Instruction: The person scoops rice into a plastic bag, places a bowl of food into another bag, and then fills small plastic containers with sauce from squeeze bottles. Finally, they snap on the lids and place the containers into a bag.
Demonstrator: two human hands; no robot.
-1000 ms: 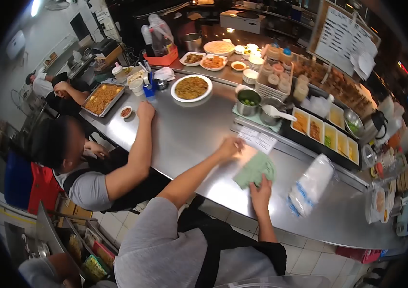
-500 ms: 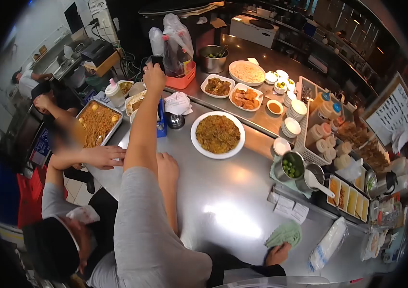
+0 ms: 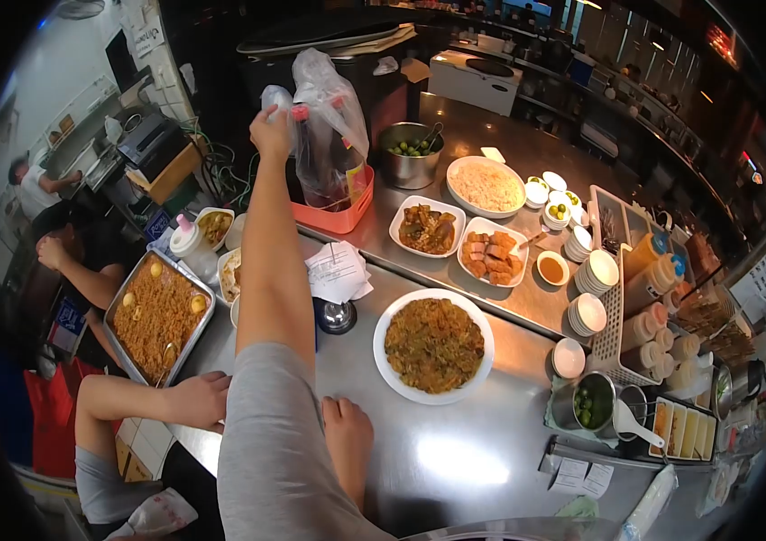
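Left hand point(image 3: 271, 133) stretched far out, fingers closed round a clear plastic bag point(image 3: 329, 86) wrapped over dark, red-capped bottles point(image 3: 318, 162) standing in a red plastic basket point(image 3: 339, 215) on the steel counter point(image 3: 455, 451). Right hand is out of sight.

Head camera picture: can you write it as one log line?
left hand: reaching up, touching bagged bottles | right hand: not seen | crate: holds bottles | rice plate: on counter

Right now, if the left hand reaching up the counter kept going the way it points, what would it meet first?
The left hand is at the plastic-wrapped bottles in the red basket. It would meet the bag over them first, and may already touch it; depth is unclear.
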